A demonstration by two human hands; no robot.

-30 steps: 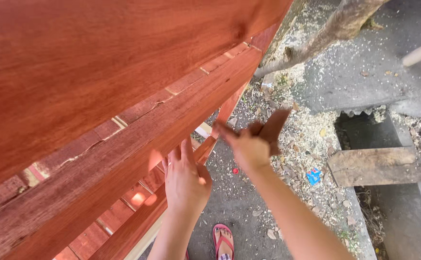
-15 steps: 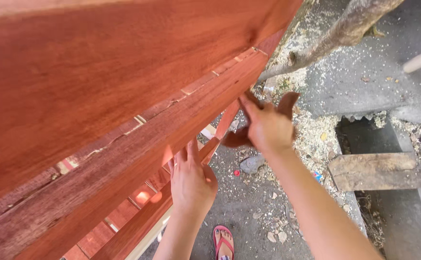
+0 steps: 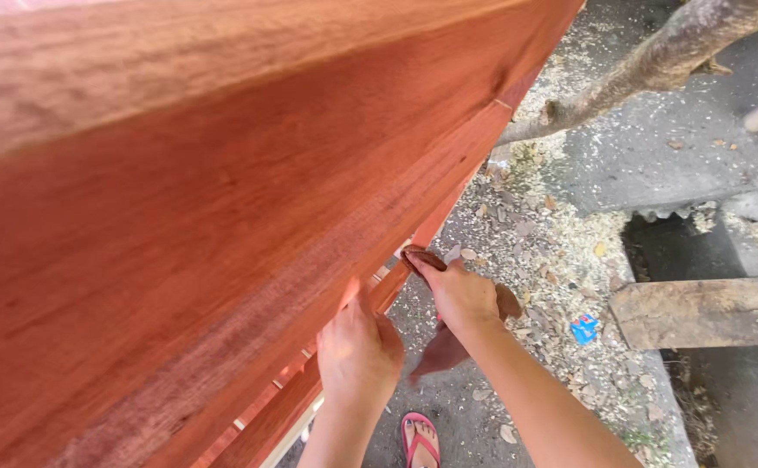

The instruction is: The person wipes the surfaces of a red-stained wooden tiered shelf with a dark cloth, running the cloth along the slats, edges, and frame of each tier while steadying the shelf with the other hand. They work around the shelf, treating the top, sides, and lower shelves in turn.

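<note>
Your right hand dropped lower | grip clamped on brown cloth | left hand fingers flat on red-brown wood frame

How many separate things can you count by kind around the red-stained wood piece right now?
Hands: 2, left hand on the red-stained wooden piece, right hand holding a brown cloth
Red-stained wooden pieces: 1
Brown cloths: 1
Red sandals: 1
Grey wooden planks: 1
Tree branches: 1
Blue scraps: 1
Total: 8
</note>
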